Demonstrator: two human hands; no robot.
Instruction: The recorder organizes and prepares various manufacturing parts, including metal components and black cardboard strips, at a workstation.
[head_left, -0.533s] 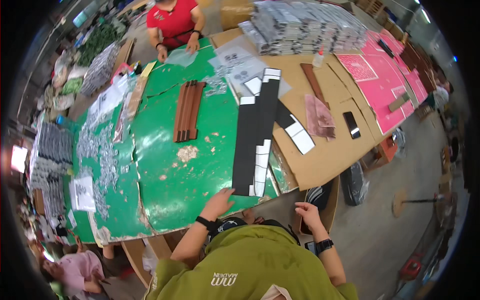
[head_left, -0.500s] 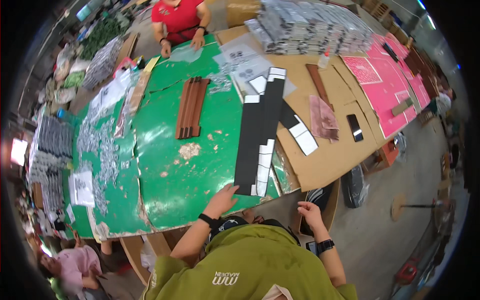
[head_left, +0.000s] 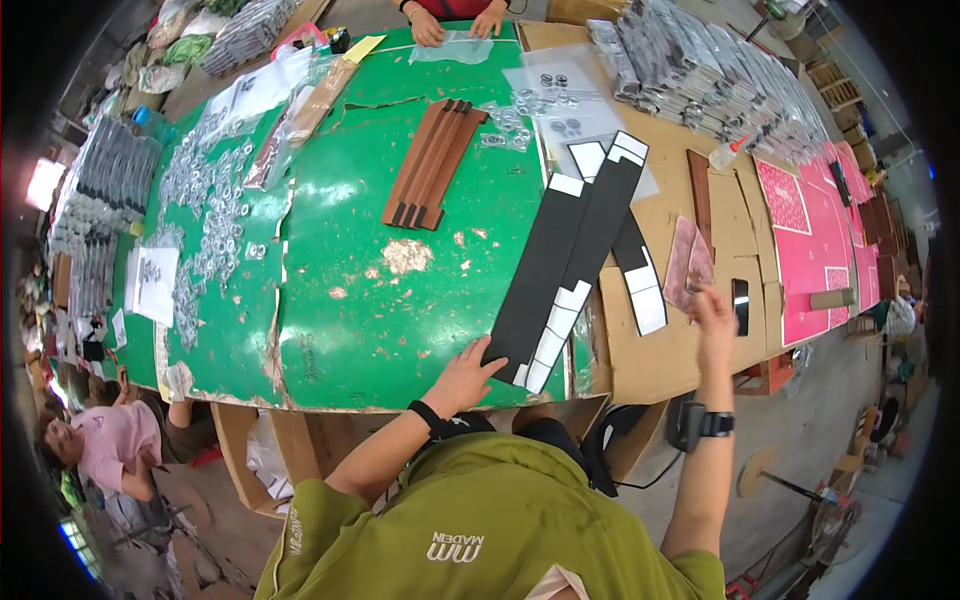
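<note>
My left hand (head_left: pixel 467 376) lies at the near end of a long black strip (head_left: pixel 535 290), fingers apart and fingertips at its lower left corner. A second black strip (head_left: pixel 607 215) overlaps it, with white patches at both ends. Under them a third black strip with white patches (head_left: pixel 640 280) slants across the cardboard. My right hand (head_left: pixel 712 315) is raised over the cardboard, beside a pinkish-brown cloth (head_left: pixel 682 262) and a black phone (head_left: pixel 741 300). Its fingers are blurred, and whether they touch the cloth I cannot make out.
Brown strips with dark ends (head_left: pixel 430 165) lie on the green table (head_left: pixel 350 300), with small clear packets (head_left: pixel 215 200) at left. A small bottle (head_left: pixel 722 155) and stacked wrapped bundles (head_left: pixel 710 70) stand at the back right. Across the table, a person's hands (head_left: pixel 455 28) handle a translucent sheet.
My right hand has risen from beside the table edge to the cloth and phone. My left hand stays at the strip's near end. The whole view has shifted.
</note>
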